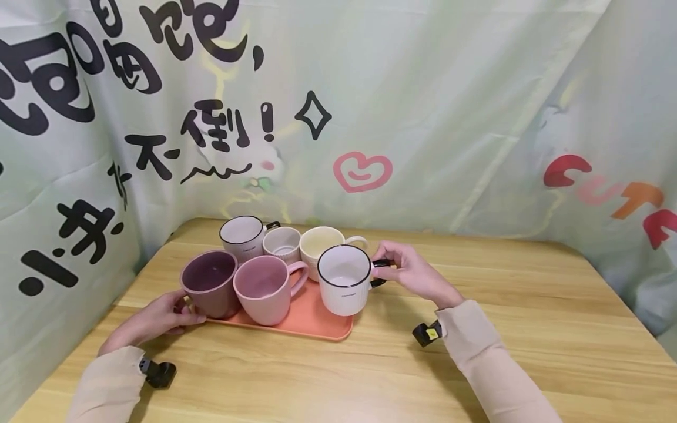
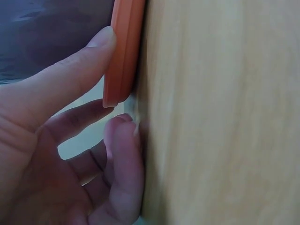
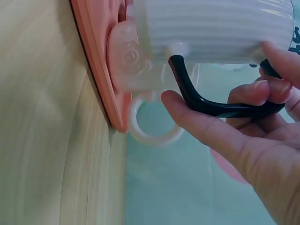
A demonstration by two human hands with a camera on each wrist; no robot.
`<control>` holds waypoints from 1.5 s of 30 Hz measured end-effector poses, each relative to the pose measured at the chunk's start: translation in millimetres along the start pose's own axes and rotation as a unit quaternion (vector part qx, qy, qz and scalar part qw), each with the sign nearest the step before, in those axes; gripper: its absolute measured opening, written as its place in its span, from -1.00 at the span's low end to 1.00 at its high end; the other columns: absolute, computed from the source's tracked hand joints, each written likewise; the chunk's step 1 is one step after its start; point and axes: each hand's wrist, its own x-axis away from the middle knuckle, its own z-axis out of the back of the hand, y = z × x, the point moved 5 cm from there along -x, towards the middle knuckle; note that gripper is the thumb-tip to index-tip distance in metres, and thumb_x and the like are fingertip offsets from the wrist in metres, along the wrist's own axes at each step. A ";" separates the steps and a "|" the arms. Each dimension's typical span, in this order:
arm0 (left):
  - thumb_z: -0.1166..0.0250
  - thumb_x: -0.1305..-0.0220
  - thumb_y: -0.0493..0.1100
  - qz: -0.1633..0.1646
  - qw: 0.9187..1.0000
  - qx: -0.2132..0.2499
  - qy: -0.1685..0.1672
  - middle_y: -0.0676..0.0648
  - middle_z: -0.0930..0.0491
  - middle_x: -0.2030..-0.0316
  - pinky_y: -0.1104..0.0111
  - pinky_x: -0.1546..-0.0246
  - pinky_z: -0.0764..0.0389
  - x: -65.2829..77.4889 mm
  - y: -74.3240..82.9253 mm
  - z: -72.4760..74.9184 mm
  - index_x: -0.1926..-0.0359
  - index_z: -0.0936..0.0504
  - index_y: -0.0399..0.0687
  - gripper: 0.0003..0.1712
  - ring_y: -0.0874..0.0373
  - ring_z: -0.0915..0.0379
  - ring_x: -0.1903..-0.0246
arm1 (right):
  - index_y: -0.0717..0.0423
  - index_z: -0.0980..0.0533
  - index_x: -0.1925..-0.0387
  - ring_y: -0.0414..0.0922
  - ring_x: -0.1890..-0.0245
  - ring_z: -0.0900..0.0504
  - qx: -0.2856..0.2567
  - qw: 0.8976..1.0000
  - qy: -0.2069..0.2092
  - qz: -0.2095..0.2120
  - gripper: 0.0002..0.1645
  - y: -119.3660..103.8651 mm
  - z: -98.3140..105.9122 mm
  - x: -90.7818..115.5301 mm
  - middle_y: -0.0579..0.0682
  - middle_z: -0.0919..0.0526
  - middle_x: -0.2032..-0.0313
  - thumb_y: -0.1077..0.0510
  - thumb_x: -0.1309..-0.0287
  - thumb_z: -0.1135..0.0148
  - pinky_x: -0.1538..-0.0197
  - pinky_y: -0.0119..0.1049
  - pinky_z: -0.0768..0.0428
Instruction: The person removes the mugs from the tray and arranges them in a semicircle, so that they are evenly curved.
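Observation:
My right hand grips the black handle of a white mug with a black rim. The mug is upright over the right end of an orange tray, and in the right wrist view the ribbed mug shows a gap from the tray. At the tray's left front corner, my left hand pinches the rim, thumb on top and index finger at the end of the tray. Beside it on the tray stand a dark purple mug and a pink mug.
Along the tray's back row are another white black-rimmed mug, a small grey-white ribbed cup and a cream mug. Under everything is a wooden table. A printed curtain hangs behind its far edge.

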 end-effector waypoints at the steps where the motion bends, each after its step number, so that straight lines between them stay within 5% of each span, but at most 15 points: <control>1: -0.45 -0.24 -0.24 0.005 1.000 -0.002 0.000 -0.06 -0.38 0.45 0.37 0.49 -0.54 0.1 0.0 0.2 -0.07 -0.39 -0.49 -0.45 0.17 -0.39 0.49 | 0.36 -0.50 0.29 -0.14 0.24 -0.62 0.000 1.000 0.002 0.000 -0.93 0.5 2.2 1.4 0.07 -0.64 0.30 0.50 -0.26 -0.22 0.14 -0.29 -0.60; 28: -0.45 -0.25 -0.22 0.014 1.000 0.002 -0.005 -0.08 -0.37 0.42 0.36 0.47 -0.55 -0.4 -0.4 -0.7 -0.07 -0.38 -0.47 -0.45 0.14 -0.39 0.45 | 0.41 -0.49 0.29 -0.16 0.26 -0.64 0.036 0.999 0.019 0.000 -0.93 8.1 39.5 35.7 0.02 -0.64 0.32 0.50 -0.24 -0.24 0.19 -0.25 -0.65; 45: -0.41 -0.29 -0.27 0.003 1.000 -0.013 -0.007 -0.06 -0.37 0.41 0.36 0.47 -0.56 -2.2 0.2 0.4 -0.04 -0.38 -0.50 -0.51 0.15 -0.38 0.46 | 0.32 -0.51 0.25 -0.17 0.23 -0.66 0.055 0.998 -0.007 -0.019 -0.90 11.9 61.1 56.4 0.19 -0.68 0.25 0.48 -0.25 -0.24 0.15 -0.29 -0.64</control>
